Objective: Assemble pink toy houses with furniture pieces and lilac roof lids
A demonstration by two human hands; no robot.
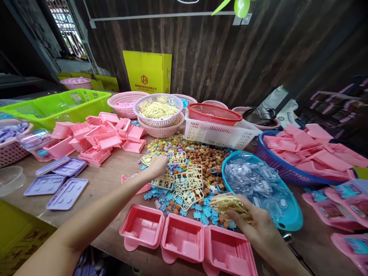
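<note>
Left hand: I see my left hand (157, 165) stretched far over the table, fingers curled down onto a cream frame (149, 158) at the edge of the heap; whether it truly grips, I cannot tell.
Right hand: my right hand (253, 222) sits near the front edge, clamped on a bundle (230, 204) of cream frames.
Heap: loose frames (186, 180), blue chips (205, 214) and brown bits (207, 157) fill the middle between my hands.
Trays: three pink trays (184, 237) line the front edge, just beside my right hand.
Blue basket: its rim (293, 222) is just right of my right hand, leaving little room that side.
Open room: bare table (106, 180) under my left forearm, between the trays and the purple lids (57, 184).
</note>
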